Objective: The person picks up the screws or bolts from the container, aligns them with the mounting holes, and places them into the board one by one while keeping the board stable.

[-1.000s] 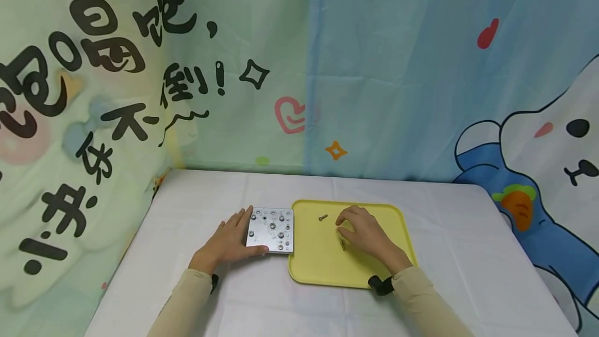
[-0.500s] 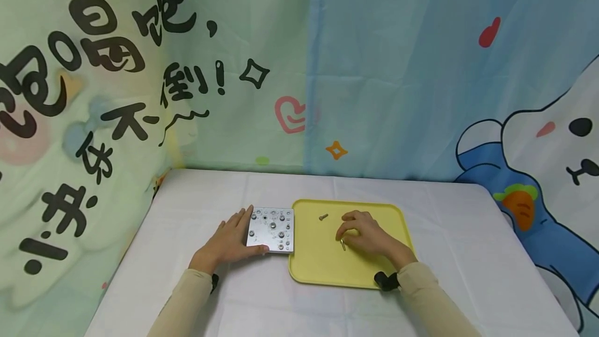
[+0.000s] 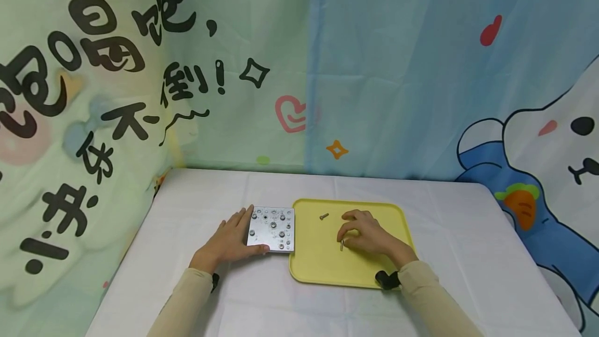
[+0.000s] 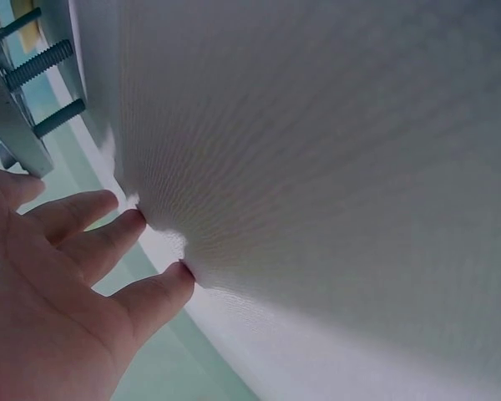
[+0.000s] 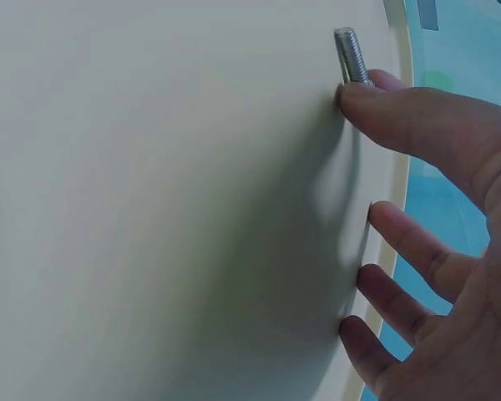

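My left hand [image 3: 230, 238] rests around the left side of a silver metal plate [image 3: 257, 246], fingers at its left edge and thumb along its near edge. Several screw heads dot the plate's top. In the left wrist view, threaded screw shanks [image 4: 38, 65] stick out of its underside, and spread fingertips touch the white cloth. Over the yellow tray [image 3: 318, 269], my right hand [image 3: 367, 233] pinches a screw [image 5: 351, 55] between thumb and index finger; the threaded end shows and the fingers cover the rest. The other right fingertips lie close to the tray surface.
A second screw [image 3: 324, 217] lies on the tray, beyond and left of my right hand. The plate's right edge meets the tray's left rim. White cloth [image 3: 262, 300] covers the table, and a printed curtain [image 3: 383, 92] hangs behind its far edge.
My right hand has shifted slightly toward me and its thumb and index finger have closed on the screw, which now points more straight toward me. The left hand and plate have stayed put.
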`<state>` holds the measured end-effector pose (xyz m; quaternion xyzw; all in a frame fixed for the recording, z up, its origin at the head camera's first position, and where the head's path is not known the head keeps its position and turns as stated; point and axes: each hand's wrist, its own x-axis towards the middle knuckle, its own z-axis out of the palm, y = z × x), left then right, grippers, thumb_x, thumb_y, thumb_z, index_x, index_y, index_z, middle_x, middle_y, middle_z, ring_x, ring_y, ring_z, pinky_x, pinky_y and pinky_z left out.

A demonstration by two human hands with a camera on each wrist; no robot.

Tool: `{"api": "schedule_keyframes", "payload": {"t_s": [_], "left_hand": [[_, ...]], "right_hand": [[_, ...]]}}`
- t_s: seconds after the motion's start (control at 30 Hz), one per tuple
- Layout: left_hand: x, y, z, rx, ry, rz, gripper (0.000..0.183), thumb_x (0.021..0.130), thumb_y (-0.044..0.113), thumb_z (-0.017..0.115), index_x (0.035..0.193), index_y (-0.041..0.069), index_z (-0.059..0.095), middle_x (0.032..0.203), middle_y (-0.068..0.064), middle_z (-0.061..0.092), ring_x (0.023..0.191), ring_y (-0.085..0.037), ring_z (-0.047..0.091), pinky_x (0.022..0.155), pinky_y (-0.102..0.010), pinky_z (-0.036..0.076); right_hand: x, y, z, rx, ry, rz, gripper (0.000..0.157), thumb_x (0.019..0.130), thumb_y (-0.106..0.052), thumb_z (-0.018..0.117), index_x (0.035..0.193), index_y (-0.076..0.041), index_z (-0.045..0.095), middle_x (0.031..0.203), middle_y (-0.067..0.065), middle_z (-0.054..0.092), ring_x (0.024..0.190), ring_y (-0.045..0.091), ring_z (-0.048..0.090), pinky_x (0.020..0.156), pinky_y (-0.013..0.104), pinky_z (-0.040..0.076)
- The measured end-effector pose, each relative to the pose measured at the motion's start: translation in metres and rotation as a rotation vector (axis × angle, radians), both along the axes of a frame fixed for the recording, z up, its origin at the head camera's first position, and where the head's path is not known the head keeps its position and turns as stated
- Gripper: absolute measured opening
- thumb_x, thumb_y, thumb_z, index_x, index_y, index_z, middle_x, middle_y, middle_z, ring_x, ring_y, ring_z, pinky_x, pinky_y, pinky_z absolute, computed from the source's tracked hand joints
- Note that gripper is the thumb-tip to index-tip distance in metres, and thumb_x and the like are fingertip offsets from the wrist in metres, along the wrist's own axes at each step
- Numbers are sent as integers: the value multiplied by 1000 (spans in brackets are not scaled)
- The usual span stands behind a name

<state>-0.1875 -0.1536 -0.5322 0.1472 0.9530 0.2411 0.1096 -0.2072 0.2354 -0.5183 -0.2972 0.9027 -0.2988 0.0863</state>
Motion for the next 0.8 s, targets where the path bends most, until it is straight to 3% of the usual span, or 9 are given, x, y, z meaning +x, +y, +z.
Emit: {"api": "schedule_keyframes", "payload": {"t_s": [0.33,0.8], "left_hand": [[-1,-1,0,3,-12,4,120,76,76,68,162,12,15,161,-19,26,147,-35,24,117,-58,20],[-1,-1,1,16,-17,-5,120,76,75,68,162,11,16,160,-21,27,147,-36,25,116,-60,20]], "right_hand": [[-2,-2,-1,17,-6,-41,4,94,-15,71,90,-16,74,136,27,51,127,55,35,99,76,25],[-11,-30,-2,-60,170,-108,5,95,-8,68,92,-9,71,125,21,58,120,47,46,97,67,36]]}}
